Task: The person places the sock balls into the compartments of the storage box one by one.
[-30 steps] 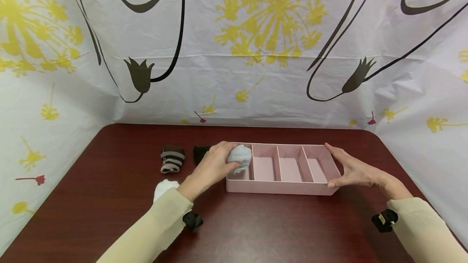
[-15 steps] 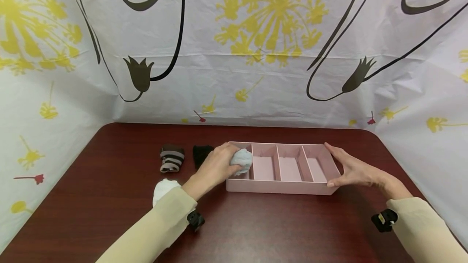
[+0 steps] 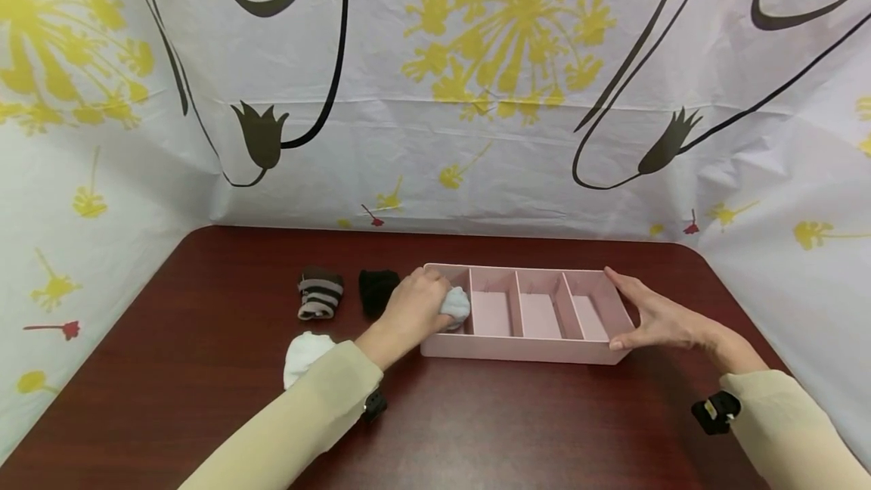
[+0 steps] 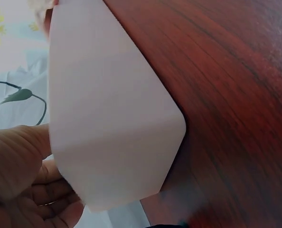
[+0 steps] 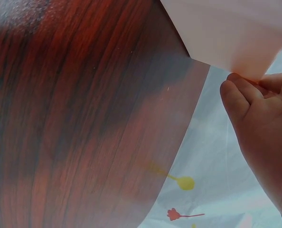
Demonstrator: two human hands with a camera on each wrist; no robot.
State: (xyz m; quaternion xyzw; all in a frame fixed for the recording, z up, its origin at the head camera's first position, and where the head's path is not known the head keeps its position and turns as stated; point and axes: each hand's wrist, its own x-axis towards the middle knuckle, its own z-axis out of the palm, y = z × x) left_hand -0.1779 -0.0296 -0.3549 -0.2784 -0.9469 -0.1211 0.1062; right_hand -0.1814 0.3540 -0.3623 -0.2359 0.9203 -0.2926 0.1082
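Note:
My left hand (image 3: 416, 307) holds a light blue balled-up sock (image 3: 457, 304) down in the leftmost compartment of a pink divided box (image 3: 524, 349). The left wrist view has the box's outer wall (image 4: 108, 95) in front, with my left hand (image 4: 22, 175) at its rim and the sock hidden. At the box's right end, my right hand (image 3: 663, 320) grips it, thumb at the front corner and fingers at the back one. The right wrist view catches the right hand's fingertips (image 5: 233, 92) against the end wall.
Left of the box on the dark red wooden table (image 3: 517, 422) lie a striped sock (image 3: 320, 293), a black bundled sock (image 3: 376, 289) and a white bundle (image 3: 305, 354), partly behind the left sleeve. A patterned white curtain (image 3: 381, 172) hangs behind the table.
My left hand has moved slightly right and lowered the light blue sock deeper into the leftmost compartment. More of the black sock shows. The right hand and the box have stayed still.

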